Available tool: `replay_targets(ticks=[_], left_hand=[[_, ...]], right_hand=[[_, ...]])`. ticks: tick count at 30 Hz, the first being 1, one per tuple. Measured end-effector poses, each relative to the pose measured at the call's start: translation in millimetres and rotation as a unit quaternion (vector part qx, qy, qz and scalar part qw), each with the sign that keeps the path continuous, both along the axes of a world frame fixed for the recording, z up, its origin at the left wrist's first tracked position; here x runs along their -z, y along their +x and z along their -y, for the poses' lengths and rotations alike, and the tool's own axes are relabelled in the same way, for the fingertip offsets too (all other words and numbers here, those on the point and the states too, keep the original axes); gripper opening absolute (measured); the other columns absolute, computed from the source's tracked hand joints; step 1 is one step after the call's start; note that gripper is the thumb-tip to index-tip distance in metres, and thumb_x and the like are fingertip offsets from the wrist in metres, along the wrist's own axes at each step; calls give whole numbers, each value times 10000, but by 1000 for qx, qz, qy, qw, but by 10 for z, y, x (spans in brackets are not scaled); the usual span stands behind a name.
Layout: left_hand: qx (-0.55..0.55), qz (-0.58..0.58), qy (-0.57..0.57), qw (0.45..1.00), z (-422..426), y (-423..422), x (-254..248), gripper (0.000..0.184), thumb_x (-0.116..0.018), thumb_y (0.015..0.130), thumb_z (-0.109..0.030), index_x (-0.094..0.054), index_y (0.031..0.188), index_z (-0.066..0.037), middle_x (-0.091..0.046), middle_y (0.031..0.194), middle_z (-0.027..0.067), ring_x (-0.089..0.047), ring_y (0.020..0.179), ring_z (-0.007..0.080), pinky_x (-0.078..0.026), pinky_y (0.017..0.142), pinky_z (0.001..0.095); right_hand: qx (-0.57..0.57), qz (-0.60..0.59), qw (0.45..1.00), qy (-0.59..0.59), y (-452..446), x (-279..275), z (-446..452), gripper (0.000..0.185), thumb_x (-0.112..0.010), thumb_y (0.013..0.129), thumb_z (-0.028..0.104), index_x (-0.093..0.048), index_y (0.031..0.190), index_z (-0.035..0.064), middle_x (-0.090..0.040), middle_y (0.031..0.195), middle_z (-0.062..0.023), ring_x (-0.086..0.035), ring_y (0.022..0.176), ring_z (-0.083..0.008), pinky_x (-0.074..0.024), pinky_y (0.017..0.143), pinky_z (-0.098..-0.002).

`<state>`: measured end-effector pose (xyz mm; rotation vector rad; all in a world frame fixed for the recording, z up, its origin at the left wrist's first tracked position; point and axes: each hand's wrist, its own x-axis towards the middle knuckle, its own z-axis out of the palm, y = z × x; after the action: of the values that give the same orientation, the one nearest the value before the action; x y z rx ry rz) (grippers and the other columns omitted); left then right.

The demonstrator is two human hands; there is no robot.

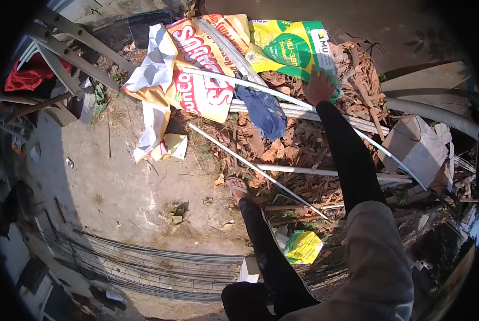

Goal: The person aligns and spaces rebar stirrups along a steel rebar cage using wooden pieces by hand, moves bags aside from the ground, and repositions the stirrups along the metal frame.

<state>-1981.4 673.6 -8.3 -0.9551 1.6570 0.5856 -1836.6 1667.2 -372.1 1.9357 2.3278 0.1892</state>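
Sunlit concrete ground (pixel 143 198) adjoins dry brown leaves (pixel 269 147). Head view: right hand (pixel 319 88) contacts the green-and-yellow printed plastic bag (pixel 287 48), positioned beside the red-and-yellow printed sheet (pixel 210 88); finger closure cannot be determined. Left hand: out of view. Crumpled dark-blue cloth (pixel 266 112) lies nearby.

Right grip (pixel 319 86) on green and yellow bag (pixel 288 52), fingers spread. Big red and yellow bag (pixel 210 64) beside it. Blue cloth (pixel 266 111) among white poles (pixel 258 169), over dry brown leaves (pixel 274 152). Foot (pixel 238 187) in sandal by leaves. Little yellow bag (pixel 305 247) near leg (pixel 269 246).
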Motion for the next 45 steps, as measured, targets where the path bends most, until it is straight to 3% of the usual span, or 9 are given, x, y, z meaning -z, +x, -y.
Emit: replay_targets(ticks=[9, 17, 21, 27, 30, 35, 38, 39, 45], left_hand=[[106, -4, -1, 994, -828, -708, 279, 615, -552, 1072, -435, -436, 1609, -159, -502, 1579, 118, -513, 1410, 354, -466, 1092, 556], [207, -17, 81, 975, -1097, -1353, 381, 623, -561, 1061, -441, -456, 1596, -140, -498, 1583, 123, -512, 1415, 357, -458, 1101, 557], [279, -28, 139, 950, -1096, -1867, 411, 627, -565, 1056, -444, -466, 1590, -131, -496, 1585, 125, -511, 1417, 358, -455, 1106, 558], [432, -125, 363, 816, -978, -3645, 546, 634, -572, 1048, -448, -480, 1580, -117, -494, 1588, 129, -510, 1421, 360, -449, 1113, 559], [439, -168, 336, 816, -1388, -4621, 496, 673, -599, 1031, -449, -447, 1594, -113, -502, 1575, 143, -503, 1438, 360, -452, 1111, 568], [468, -156, 117, 862, -2741, -5469, 151, 737, -615, 1006, -568, -404, 1611, -205, -527, 1536, 145, -444, 1437, 435, -476, 1011, 672], [537, -144, 74, 828, -3095, -5398, -127, 665, -591, 1008, -478, -535, 1545, -90, -539, 1535, 145, -566, 1336, 331, -491, 1044, 516], [592, 29, 152, 791, -3488, -5577, -42, 744, -602, 1006, -604, -415, 1599, -194, -513, 1551, 152, -473, 1409, 423, -508, 949, 643], [736, -22, 115, 667, -4268, -4522, 144, 733, -585, 1008, -620, -408, 1610, -240, -507, 1578, 115, -475, 1418, 411, -310, 1030, 747]], right_hand=[[-126, 77, 988, 41, -161, -308, -440, 155, -602, 926, 181, -747, 874, 164, -740, 884, -32, -680, 1008, -290, -393, 961, -620], [-80, 102, 980, 148, 555, -3067, -1252, 141, -601, 936, 188, -735, 931, 143, -748, 881, -79, -696, 964, -286, -398, 881, -550], [32, 84, 995, 39, 1407, -4287, -730, 213, -643, 939, 223, -666, 1107, 95, -716, 1080, -162, -674, 1126, -342, -429, 972, -606], [173, 18, 982, 66, 2455, -5011, 1823, 406, -804, 839, 249, -665, 1176, 70, -728, 1098, -180, -685, 1066, -401, -518, 980, -533], [254, -118, 959, 44, 2799, -5226, 3284, 384, -825, 823, 225, -709, 1154, 70, -757, 1097, -165, -710, 1024, -381, -544, 941, -522], [417, -29, 908, 31, 3023, -5263, 5963, 383, -744, 905, 365, -723, 1149, 71, -757, 1089, -173, -715, 1031, -361, -536, 871, -552], [484, -3, 875, -15, 2901, -5233, 7177, 349, -720, 923, 403, -746, 1083, 94, -752, 1014, -183, -721, 974, -366, -533, 836, -547], [499, -14, 866, -16, 2802, -5226, 7601, 321, -724, 920, 401, -758, 1041, 105, -749, 972, -182, -724, 938, -368, -532, 829, -551], [661, -24, 750, -3, 2380, -4420, 10149, 191, -750, 870, 325, -797, 872, 140, -745, 825, -136, -734, 799, -365, -552, 765, -520]])
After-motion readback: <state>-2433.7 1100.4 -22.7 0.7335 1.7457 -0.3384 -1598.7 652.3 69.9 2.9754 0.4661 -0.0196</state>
